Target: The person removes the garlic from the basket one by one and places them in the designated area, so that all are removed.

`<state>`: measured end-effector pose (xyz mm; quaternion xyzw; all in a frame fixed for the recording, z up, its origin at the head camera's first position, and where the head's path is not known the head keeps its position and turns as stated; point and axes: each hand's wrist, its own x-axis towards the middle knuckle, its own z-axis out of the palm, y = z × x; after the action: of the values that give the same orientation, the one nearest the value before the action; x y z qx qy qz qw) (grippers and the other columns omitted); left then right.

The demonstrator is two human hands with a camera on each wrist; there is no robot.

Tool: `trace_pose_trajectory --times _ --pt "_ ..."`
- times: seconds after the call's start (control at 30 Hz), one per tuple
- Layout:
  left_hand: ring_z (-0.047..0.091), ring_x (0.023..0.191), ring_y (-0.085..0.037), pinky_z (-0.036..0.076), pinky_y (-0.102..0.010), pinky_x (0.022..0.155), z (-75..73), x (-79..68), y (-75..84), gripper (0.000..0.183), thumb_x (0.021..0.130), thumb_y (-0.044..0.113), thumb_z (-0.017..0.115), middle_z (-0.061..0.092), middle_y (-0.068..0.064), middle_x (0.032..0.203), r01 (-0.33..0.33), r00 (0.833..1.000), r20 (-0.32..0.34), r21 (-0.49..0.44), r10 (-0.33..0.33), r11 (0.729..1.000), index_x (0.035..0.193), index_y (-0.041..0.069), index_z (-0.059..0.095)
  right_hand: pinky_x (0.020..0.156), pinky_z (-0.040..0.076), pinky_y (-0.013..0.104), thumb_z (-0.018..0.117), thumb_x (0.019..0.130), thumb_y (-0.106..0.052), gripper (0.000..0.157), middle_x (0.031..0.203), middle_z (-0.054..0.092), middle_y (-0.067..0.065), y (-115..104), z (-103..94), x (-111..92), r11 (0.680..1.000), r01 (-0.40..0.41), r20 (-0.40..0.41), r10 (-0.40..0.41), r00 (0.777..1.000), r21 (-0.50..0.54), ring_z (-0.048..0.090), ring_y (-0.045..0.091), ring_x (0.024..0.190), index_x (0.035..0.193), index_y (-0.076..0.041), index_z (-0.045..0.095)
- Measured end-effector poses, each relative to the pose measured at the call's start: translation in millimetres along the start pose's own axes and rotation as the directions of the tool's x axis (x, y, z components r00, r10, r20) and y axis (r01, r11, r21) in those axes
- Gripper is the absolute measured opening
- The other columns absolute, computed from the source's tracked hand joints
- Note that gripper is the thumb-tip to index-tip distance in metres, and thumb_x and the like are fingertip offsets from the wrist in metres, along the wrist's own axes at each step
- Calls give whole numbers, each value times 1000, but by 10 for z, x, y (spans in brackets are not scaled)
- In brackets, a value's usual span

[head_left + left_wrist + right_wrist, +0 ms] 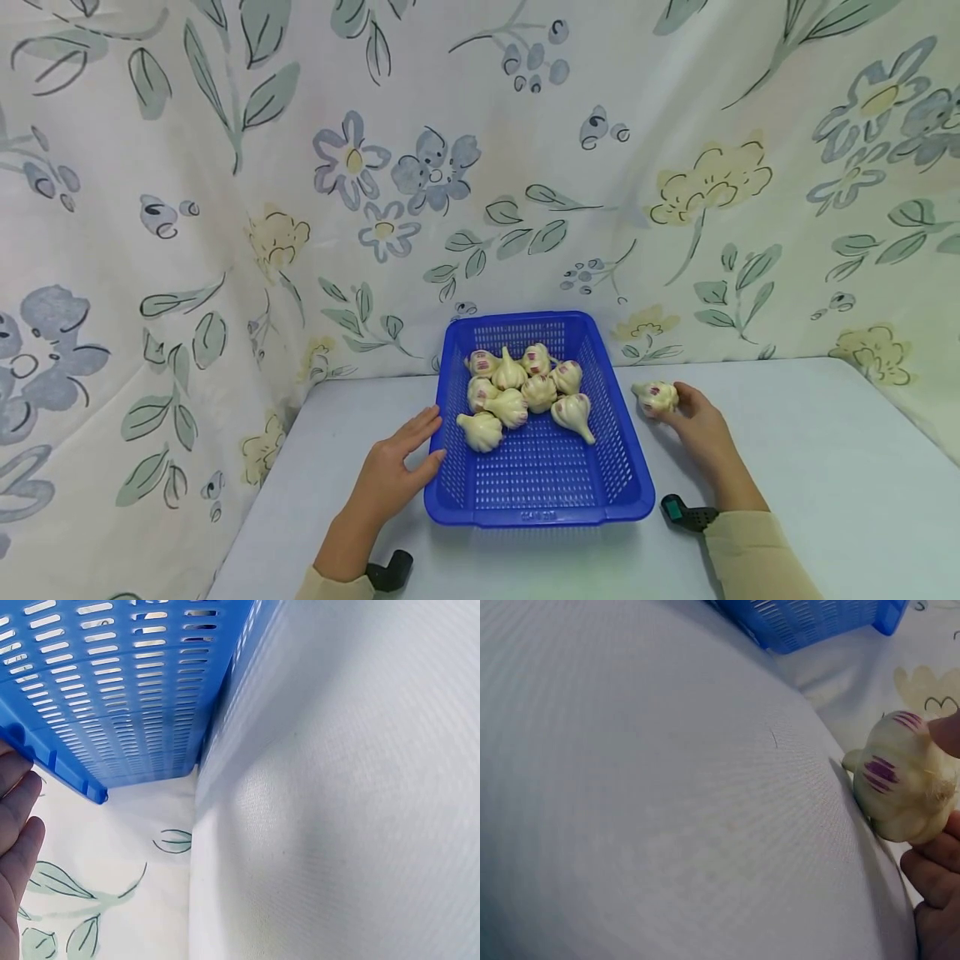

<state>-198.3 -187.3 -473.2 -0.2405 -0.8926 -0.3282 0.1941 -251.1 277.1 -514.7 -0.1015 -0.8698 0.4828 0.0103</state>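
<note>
Backdrop (pixel 675 83): pale cloth printed with blue and yellow flowers, green leaves and berries, hanging behind the table
Table (pixel 840 467): white top, reaching back to the cloth
Single garlic bulb (pixel 656 398): between the thumb and fingers of the right hand (pixel 708 437), to the right of the blue basket (pixel 540 517) and apart from it; cream with purple streaks, stem pointing toward the basket; whether it touches the table, I cannot tell
Right hand: gripping that bulb, thumb on one side, fingers on the other
Left hand (pixel 393 475): fingers extended, fingertips touching the basket's left rim, thumb spread apart from them beside the same rim
Blue basket: slotted walls and floor, upright on the table between the hands
In the basket: nine garlic bulbs (pixel 538 393), mostly bunched toward the far end, several touching; one at the right has its stem toward the near side
Sleeves (pixel 757 554): beige, on both arms
</note>
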Motion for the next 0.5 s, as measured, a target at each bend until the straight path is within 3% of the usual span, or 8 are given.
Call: trace_pose_trajectory --times 0.2,0.33,0.5 --pt "53 132 -20 49 -42 100 -10 1 18 49 88 22 73 54 2 145 8 1000 7 2 -8 1000 134 9 62 113 32 62 46 100 -39 71 153 35 29 -13 -5 -6 1000 -20 -19 20 1000 16 32 46 141 154 1 23" --pt "53 132 -20 50 -42 100 -9 2 23 50 88 23 73 54 2 145 9 1000 7 8 -9 1000 134 9 62 113 32 63 43 101 -40 69 155 33 26 -26 2 -10 998 -40 -19 41 999 44 31 45 143 155 -2 23" --pt "53 132 -21 50 -43 99 6 5 10 50 87 22 74 54 1 144 -7 1000 -4 16 7 1000 133 8 62 111 34 62 44 102 -39 68 152 37 27 -28 -6 -21 999 -6 -27 8 1000 44 35 46 140 154 0 26"
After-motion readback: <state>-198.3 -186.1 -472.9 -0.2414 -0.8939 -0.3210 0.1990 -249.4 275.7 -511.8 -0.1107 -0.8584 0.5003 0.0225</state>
